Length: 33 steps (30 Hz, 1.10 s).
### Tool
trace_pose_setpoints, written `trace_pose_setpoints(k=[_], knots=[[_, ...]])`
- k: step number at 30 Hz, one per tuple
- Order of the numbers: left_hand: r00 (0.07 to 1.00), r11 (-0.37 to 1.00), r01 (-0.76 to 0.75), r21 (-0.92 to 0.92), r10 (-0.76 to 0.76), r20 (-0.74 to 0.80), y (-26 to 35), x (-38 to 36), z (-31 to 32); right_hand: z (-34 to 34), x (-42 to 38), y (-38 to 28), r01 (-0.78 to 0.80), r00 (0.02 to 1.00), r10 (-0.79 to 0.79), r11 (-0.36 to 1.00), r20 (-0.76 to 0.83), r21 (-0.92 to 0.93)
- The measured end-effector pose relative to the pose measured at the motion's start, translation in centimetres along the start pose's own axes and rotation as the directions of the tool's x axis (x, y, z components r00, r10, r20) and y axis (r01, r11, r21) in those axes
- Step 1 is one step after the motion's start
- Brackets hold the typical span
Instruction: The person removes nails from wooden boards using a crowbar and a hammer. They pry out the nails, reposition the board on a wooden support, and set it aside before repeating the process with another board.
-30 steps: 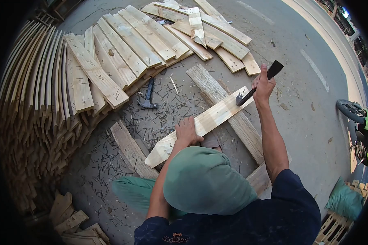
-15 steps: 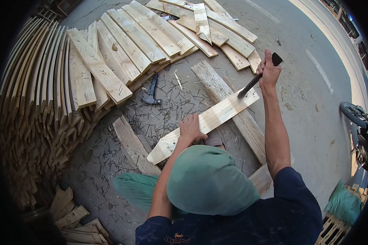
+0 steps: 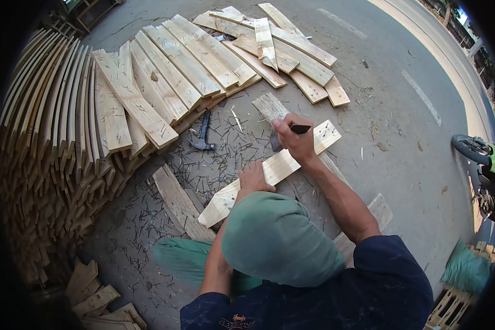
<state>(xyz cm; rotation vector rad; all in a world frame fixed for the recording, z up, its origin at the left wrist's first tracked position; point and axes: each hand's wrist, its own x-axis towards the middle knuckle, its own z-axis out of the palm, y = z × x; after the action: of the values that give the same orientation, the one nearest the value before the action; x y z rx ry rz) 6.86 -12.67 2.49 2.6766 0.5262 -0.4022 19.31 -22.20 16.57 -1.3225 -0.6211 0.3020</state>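
My left hand [image 3: 254, 177] presses on a pale plank [image 3: 280, 166] that has a tapered lower-left end and nails or nail marks near both ends. The plank lies across a weathered grey board [image 3: 270, 108]. My right hand [image 3: 297, 140] is closed round a dark tool [image 3: 300, 129] at the plank's upper edge; most of the tool is hidden by the fingers. Beyond my left hand, a hammer [image 3: 203, 132] lies on the ground among scattered loose nails [image 3: 231, 144].
A tall stack of planks [image 3: 44, 121] fills the left side. More nailed planks [image 3: 176, 60] fan out at the top. Another worn board [image 3: 179, 203] lies at lower left. A motorbike [image 3: 473, 151] and a green sack [image 3: 467, 268] are at the right.
My right hand has swung left and down from the plank's upper-right end, bringing the dark tool to its upper edge. My left hand stays on the plank.
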Motion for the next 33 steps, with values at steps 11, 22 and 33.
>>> trace_pose_setpoints(k=[11, 22, 33], knots=[[0.999, 1.0, -0.012, -0.025, 0.011, -0.033, -0.7, 0.3, 0.7, -11.7, 3.2, -4.5, -0.133, 0.923, 0.185, 0.976, -0.337, 0.172], [1.0, 1.0, 0.018, -0.024, -0.018, -0.012, -0.4, 0.1, 0.1, -14.7, 4.6, -2.0, -0.012, 0.857, 0.098, 0.985, -0.506, 0.17], [1.0, 1.0, 0.021, -0.023, -0.021, 0.008, -0.3, 0.1, 0.0, -14.3, 4.9, -2.6, 0.048, 0.853, 0.007, 0.995, -0.523, 0.09]])
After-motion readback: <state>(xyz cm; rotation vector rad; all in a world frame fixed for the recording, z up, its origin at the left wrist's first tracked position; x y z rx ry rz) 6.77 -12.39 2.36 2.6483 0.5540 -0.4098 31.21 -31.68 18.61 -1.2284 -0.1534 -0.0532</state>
